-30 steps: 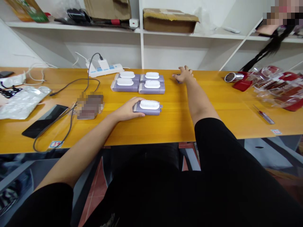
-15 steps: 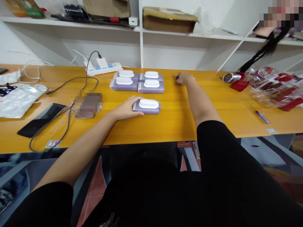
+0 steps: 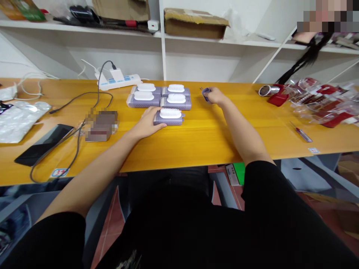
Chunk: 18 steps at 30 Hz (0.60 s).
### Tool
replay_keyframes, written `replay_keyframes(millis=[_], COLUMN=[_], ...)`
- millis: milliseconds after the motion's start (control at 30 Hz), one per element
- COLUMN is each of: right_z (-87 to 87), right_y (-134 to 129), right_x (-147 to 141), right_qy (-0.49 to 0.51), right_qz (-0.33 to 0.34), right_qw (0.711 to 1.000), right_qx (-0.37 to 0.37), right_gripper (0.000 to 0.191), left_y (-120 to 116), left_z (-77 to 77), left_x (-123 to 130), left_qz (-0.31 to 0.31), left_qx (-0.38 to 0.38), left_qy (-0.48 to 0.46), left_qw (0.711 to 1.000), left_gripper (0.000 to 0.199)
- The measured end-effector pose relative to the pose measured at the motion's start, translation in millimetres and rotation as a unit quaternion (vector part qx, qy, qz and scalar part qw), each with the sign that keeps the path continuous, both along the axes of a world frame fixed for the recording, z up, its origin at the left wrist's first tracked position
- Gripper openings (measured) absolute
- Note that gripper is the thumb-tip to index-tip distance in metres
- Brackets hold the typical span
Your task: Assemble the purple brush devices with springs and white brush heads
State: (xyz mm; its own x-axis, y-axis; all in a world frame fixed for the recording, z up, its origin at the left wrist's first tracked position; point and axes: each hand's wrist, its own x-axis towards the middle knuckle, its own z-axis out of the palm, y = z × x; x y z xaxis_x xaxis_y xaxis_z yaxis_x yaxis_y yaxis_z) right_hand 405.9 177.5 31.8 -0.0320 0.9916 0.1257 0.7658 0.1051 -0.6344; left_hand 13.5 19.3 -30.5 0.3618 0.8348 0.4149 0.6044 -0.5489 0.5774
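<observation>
Left hand (image 3: 146, 126) touches the lilac brush (image 3: 168, 117), grip unclear; right hand (image 3: 216, 96) clamps a small purple piece (image 3: 206, 94).

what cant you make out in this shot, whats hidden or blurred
Head view:
The small purple item: the right hand's fingers cover part of it.
The white-topped lilac device: the left hand hides its near end.
The object left of it: pixelated, unidentifiable.
The top right corner: pixelated.
The cardboard box: cut off by the top edge.

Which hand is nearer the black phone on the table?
Left. The left hand rests on a purple brush, to the right of the black phone; the right hand, holding a small purple object, is farther right.
</observation>
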Motion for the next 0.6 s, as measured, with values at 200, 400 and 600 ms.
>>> replay_keyframes(millis=[200,400,600], right_z=[-6.5,-22.6,-16.5], right_y=[-69,-141,-176], right_x=[-45,-120,-140], right_qy=[0.278,0.301,0.303], right_qz=[0.213,0.268,0.272], right_qw=[0.936,0.912,0.913], right_qx=[-0.018,-0.077,-0.019], right_gripper=[0.051,0.052,0.053], left_y=[-16,-41,-43], left_z=[16.3,27.7,15.0], left_x=[15,44,48], left_qz=[0.017,-0.001,-0.028], left_qx=[0.082,0.085,0.141], left_qy=[-0.020,-0.046,-0.075], left_qw=[0.996,0.995,0.987], left_gripper=[0.094,0.113,0.082])
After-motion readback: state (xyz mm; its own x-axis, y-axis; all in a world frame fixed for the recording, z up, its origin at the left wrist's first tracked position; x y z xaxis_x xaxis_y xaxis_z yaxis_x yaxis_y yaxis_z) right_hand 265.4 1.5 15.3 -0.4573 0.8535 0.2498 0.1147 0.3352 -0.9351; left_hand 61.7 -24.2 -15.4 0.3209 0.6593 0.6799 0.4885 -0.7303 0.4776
